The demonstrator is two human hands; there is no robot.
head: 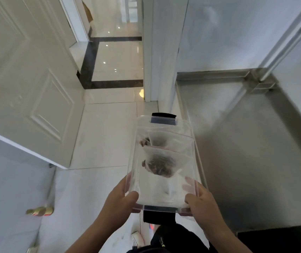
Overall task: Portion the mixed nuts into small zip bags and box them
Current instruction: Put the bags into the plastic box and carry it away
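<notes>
Clear box [164,190] of nut bags [159,166], both hands' fingers [130,197] curled round near corners

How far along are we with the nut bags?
Done: two zip bags of nuts lie inside the lidded clear box. In hand: left hand and right hand carry the box beside the steel table. Left: apparently only setting it down.

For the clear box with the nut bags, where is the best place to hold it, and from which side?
Hold the clear box at its near end, one hand on each long side, as the left hand and right hand do now. The walls are smooth, so thumbs over the rim with fingers beneath seem safest; the black latch there stays free.
</notes>
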